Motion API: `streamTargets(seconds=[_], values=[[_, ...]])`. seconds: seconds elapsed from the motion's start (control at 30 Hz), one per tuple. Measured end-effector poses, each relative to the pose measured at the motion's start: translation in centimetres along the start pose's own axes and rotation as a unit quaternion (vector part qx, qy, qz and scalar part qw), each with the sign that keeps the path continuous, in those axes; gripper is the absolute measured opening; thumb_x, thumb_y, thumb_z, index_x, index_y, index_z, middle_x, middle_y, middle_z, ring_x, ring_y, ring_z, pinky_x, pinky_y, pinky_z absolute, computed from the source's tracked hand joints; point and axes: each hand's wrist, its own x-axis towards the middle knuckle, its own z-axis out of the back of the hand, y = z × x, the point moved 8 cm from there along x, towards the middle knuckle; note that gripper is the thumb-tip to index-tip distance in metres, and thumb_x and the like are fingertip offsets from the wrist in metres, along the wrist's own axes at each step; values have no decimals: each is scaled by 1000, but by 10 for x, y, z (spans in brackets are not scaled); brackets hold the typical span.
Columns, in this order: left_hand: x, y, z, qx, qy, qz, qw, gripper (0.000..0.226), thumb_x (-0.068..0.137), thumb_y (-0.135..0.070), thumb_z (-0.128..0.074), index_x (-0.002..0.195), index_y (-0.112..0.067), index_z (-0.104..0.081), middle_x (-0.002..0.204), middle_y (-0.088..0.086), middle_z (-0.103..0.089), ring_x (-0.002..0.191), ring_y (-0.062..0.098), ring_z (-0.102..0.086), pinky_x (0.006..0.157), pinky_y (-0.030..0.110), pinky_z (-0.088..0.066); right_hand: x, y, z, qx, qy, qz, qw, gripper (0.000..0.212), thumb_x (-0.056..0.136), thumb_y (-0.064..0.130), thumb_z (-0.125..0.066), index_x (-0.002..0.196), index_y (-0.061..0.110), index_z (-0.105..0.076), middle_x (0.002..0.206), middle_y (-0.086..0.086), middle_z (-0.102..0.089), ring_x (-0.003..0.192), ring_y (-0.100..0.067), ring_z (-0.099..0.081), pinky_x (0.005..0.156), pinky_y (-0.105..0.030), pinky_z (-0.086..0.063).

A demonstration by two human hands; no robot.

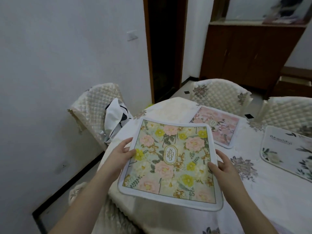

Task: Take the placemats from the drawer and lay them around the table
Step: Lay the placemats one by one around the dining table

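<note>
While the head camera looks down over the round surface (253,200) draped in a white floral cloth, both hands hold a rectangular green placemat (170,162) printed with pink and yellow flowers and edged in white, just above the near left part of that surface. The left hand (120,155) grips its left edge, thumb curled on top and fingers (125,143) partly showing along the border. The right hand (223,164) pinches the right edge, thumb on the print and the other fingers behind the mat. A pink floral placemat (217,128) lies flat farther back, partly overlapped in view by the held one. A white placemat with dark leaves (287,149) lies flat at the right, well apart. Cream quilted chair covers (221,94) ring the far side, and a white bag with black lines (115,115) sits on the left chair.
</note>
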Motion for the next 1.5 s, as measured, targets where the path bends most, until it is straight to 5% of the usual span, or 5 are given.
streamTargets(seconds=[0.43, 0.77, 0.93, 1.3, 1.5], values=[[100, 63, -60, 125, 118, 36, 985, 30, 97, -8, -59, 123, -22, -59, 103, 8, -76, 84, 29, -75, 79, 51, -59, -11, -74, 21, -7, -130, -105, 986, 28, 95, 16, -62, 120, 26, -56, 94, 10, -74, 78, -10, -73, 67, -31, -57], [117, 113, -67, 192, 179, 24, 965, 28, 98, -7, -57, 122, -22, -56, 98, -3, -72, 79, 14, -73, 60, 26, -56, -54, -140, -12, -43, -244, -175, 953, 18, 98, 17, -54, 115, 17, -61, 100, 3, -68, 91, -15, -65, 78, -35, -53], [122, 135, -64, 270, 171, 7, 947, 34, 95, -7, -59, 128, -13, -59, 117, 6, -67, 95, 21, -65, 81, 35, -53, -59, -173, -23, -63, -246, -212, 944, 19, 96, 14, -55, 111, 16, -66, 96, 5, -70, 87, -14, -67, 72, -30, -54], [124, 157, -51, 332, 167, -13, 928, 43, 89, -10, -69, 130, -16, -58, 101, 0, -66, 84, 12, -64, 69, 25, -50, -51, -192, -22, -129, -238, -196, 942, 15, 94, 16, -55, 97, 18, -70, 86, -3, -72, 81, -22, -68, 78, -47, -57], [122, 161, -48, 374, 167, -46, 911, 47, 88, -13, -72, 131, -19, -56, 89, -6, -60, 76, 7, -57, 62, 16, -41, -51, -193, -21, -145, -236, -195, 941, 15, 95, 14, -57, 101, 15, -70, 85, 0, -70, 79, -18, -66, 72, -36, -55]])
